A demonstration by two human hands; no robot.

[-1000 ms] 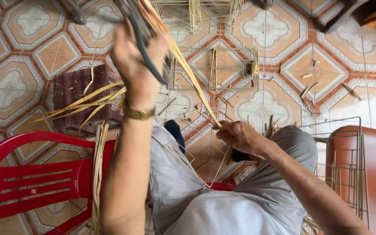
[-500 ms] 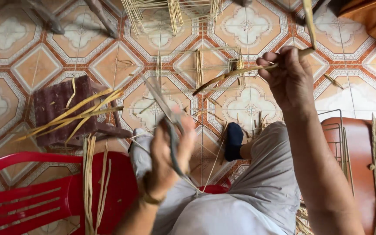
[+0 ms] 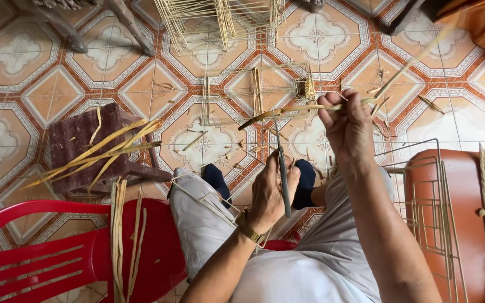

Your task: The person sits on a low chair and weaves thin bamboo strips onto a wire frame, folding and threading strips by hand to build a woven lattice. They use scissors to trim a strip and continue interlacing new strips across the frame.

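Note:
My left hand (image 3: 268,196), with a gold watch on the wrist, is closed around a pair of dark scissors (image 3: 282,171) whose blades point up towards the strip. My right hand (image 3: 346,126) is raised above my knees and pinches a long pale straw strip (image 3: 287,111). The strip runs left from the fingers to a darker tip, and another stretch slants up to the right. The scissor tips sit just below the strip. My grey-trousered legs and dark-socked feet (image 3: 215,178) lie beneath both hands.
A red plastic chair (image 3: 40,252) stands at lower left with straw strips (image 3: 122,235) draped over it. A brown woven stool (image 3: 79,140) carries more strips. Wire frames (image 3: 220,17) lie on the patterned tile floor; an orange-brown chair (image 3: 461,213) holds a wire frame and straw bundles.
My left hand came down from high up with the scissors to just above my lap. My right hand rose from my knee and lifted the straw strip level.

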